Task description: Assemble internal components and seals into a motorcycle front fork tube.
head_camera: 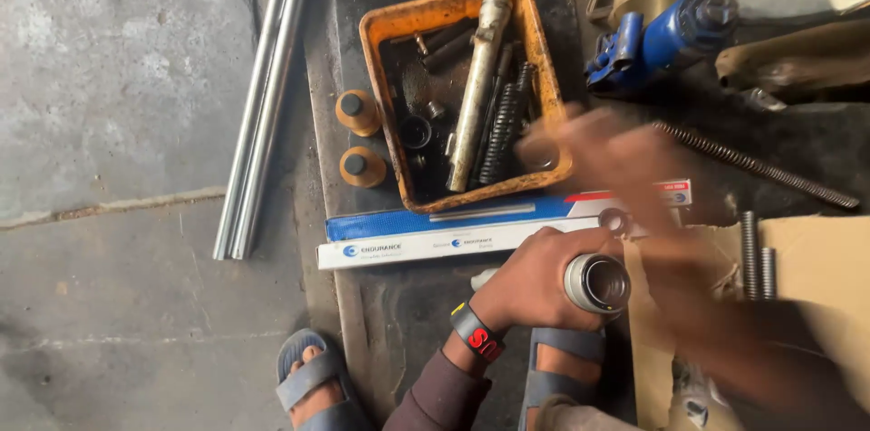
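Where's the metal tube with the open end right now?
In the head view, lower centre-right: the left hand holds the metal tube just below the long blue-and-white box, above the sandalled foot.

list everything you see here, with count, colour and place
tray: 1, orange, top centre, holds oily parts
tube: 1, pale metal, in tray
spring: 1, black, in tray
caps: 2, orange, left of tray
rods: 2, silver, on floor at left
boxes: 2, blue and white, below tray
jack: 1, blue, top right
long spring: 1, dark, right
cardboard: 1, brown, lower right
sandals: 2, grey-blue, bottom
wristband: 1, black and red, left wrist
cylinder: 1, silver, in left hand
left hand: grips cylinder
right hand: blurred, by tray
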